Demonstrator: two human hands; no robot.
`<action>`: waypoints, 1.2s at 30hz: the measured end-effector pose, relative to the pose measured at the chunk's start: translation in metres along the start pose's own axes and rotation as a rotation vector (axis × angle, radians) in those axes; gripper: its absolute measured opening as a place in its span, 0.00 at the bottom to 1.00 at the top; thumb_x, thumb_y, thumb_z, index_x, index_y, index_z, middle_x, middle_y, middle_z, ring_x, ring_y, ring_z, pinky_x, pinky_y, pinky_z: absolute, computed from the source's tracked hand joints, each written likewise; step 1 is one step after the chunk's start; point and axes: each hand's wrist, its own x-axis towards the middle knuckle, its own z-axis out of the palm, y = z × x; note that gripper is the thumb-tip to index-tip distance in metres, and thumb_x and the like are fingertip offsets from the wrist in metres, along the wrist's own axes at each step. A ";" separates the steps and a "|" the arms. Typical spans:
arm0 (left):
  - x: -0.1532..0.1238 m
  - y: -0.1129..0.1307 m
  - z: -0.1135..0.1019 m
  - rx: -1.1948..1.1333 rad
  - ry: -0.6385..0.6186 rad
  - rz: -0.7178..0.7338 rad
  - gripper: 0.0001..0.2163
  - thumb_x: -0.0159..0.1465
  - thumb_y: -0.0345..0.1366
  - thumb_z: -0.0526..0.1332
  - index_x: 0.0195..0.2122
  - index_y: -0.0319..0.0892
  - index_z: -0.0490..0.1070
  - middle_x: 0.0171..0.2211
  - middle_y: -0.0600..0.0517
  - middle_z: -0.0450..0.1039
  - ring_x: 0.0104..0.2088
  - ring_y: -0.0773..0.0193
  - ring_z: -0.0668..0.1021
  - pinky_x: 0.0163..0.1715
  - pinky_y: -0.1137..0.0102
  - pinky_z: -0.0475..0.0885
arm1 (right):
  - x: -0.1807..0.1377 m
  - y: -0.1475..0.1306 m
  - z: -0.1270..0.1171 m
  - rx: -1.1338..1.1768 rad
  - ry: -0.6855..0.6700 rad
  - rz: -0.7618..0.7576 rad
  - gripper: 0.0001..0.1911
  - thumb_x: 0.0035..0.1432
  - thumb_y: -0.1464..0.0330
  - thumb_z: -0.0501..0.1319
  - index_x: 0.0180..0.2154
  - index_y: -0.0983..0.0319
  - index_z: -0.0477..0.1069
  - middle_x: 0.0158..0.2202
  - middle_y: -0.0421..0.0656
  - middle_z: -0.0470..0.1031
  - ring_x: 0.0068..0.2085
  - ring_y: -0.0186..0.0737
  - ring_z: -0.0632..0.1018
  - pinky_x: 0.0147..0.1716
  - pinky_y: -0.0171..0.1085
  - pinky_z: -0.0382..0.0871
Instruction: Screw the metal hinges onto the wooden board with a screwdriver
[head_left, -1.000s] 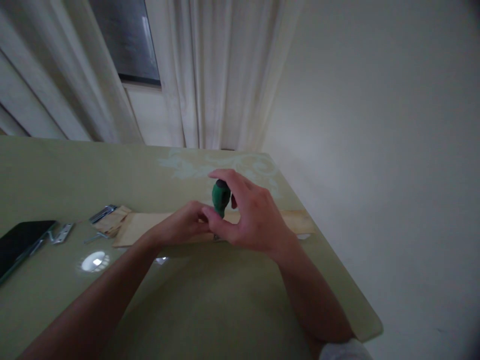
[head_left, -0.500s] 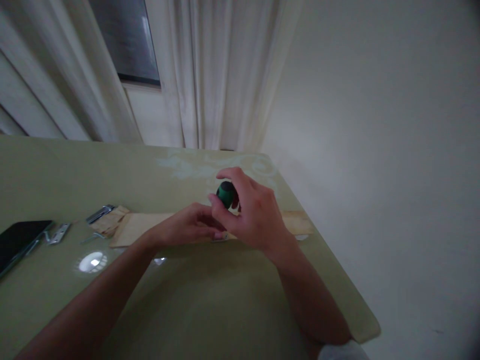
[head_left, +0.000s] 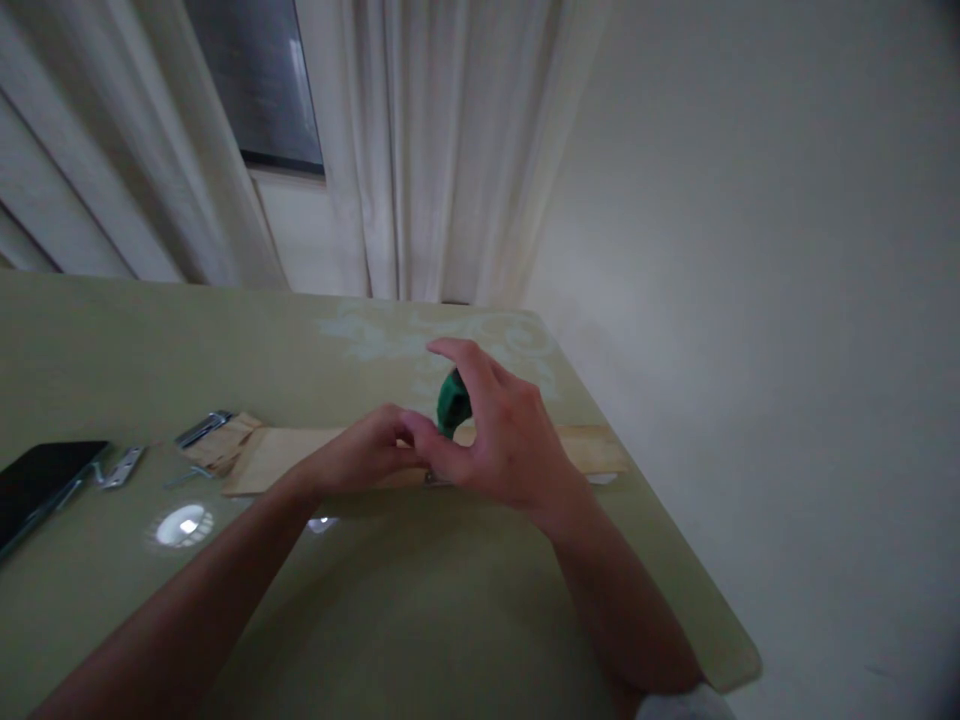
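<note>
My right hand is curled around the green and black handle of a screwdriver; its shaft and tip are hidden. The thumb reaches left to the fingertips of my left hand. That left hand is closed low over a long pale wooden board, its fingertips partly behind the right thumb. What they pinch cannot be made out. Just below them, at the board's near edge, a small metal piece shows.
To the left on the green table lie a black phone-like slab, a metal plate with holes, several screws and small wood pieces beside a metal part. A white wall borders the table's right edge.
The screwdriver handle has tilted and turned in my right hand, and its black end is less visible. The right thumb has moved left against the left fingertips.
</note>
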 end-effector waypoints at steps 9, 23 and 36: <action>-0.002 -0.005 -0.002 0.040 -0.037 0.009 0.09 0.68 0.37 0.66 0.33 0.39 0.82 0.30 0.52 0.82 0.31 0.65 0.79 0.33 0.74 0.74 | -0.001 -0.002 0.001 0.022 -0.122 -0.003 0.26 0.65 0.68 0.58 0.64 0.58 0.64 0.51 0.46 0.79 0.42 0.42 0.79 0.43 0.41 0.72; -0.003 0.006 -0.006 0.020 -0.100 0.009 0.10 0.72 0.39 0.66 0.48 0.45 0.86 0.42 0.50 0.88 0.41 0.61 0.86 0.44 0.71 0.79 | -0.001 0.000 -0.010 0.045 0.049 -0.042 0.20 0.65 0.71 0.57 0.58 0.59 0.66 0.46 0.44 0.78 0.37 0.38 0.76 0.42 0.39 0.72; 0.000 -0.002 -0.001 -0.031 -0.124 0.020 0.08 0.70 0.36 0.66 0.41 0.41 0.86 0.37 0.52 0.86 0.37 0.64 0.82 0.40 0.72 0.77 | -0.001 -0.001 -0.003 0.012 0.008 -0.052 0.21 0.66 0.70 0.57 0.60 0.61 0.66 0.51 0.48 0.79 0.44 0.42 0.79 0.45 0.41 0.72</action>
